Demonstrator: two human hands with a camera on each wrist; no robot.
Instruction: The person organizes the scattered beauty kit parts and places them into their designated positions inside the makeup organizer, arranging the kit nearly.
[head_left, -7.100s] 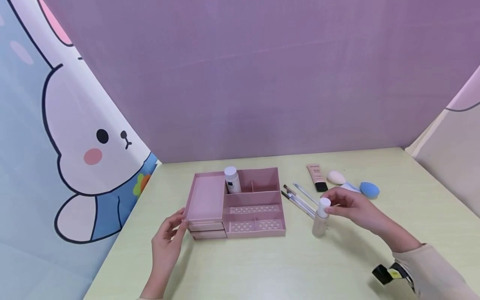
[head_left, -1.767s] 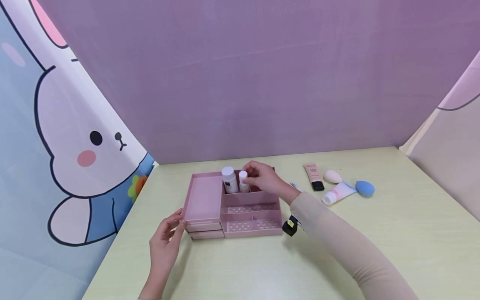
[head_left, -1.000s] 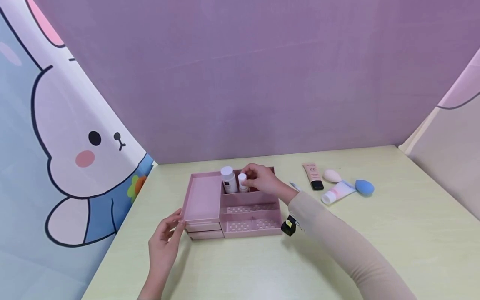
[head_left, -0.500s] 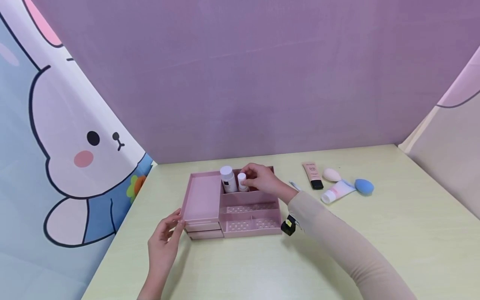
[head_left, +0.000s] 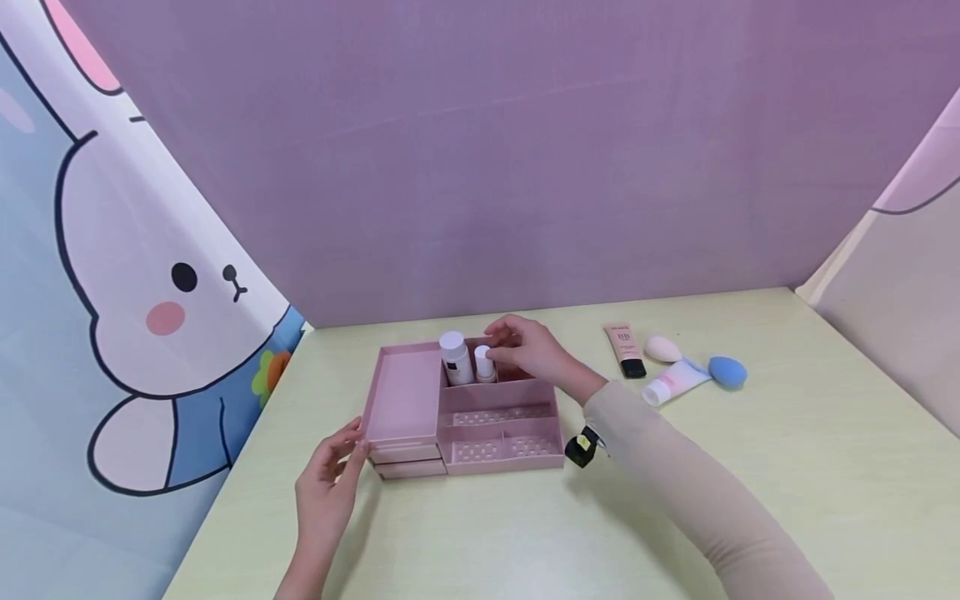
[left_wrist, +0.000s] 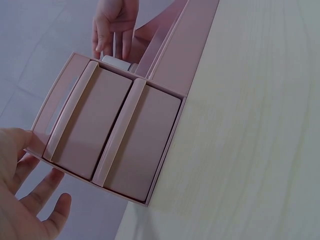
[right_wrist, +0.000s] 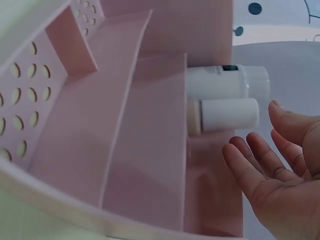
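A pink desk organizer (head_left: 408, 392) with two drawers sits on the table. In its back compartment stand a larger white bottle (head_left: 455, 358) and, to its right, a smaller white-capped bottle (head_left: 484, 367). My right hand (head_left: 532, 346) is just right of the small bottle; in the right wrist view its fingers (right_wrist: 250, 170) are spread, with a gap to the white cap (right_wrist: 232, 114). My left hand (head_left: 327, 479) touches the organizer's left front corner, thumb at the edge and the other fingers loosely bent along the side (left_wrist: 42, 192).
Right of the organizer lie a BB cream tube (head_left: 626, 350) with a black cap, a pale sponge (head_left: 663, 348), a white-and-pink tube (head_left: 675, 383) and a blue sponge (head_left: 727, 372). A purple backdrop (head_left: 525, 167) rises behind the table.
My right hand has carried the small bottle from the table on the right into the back compartment, then let go and drawn slightly right. My left hand has stayed at the organizer.
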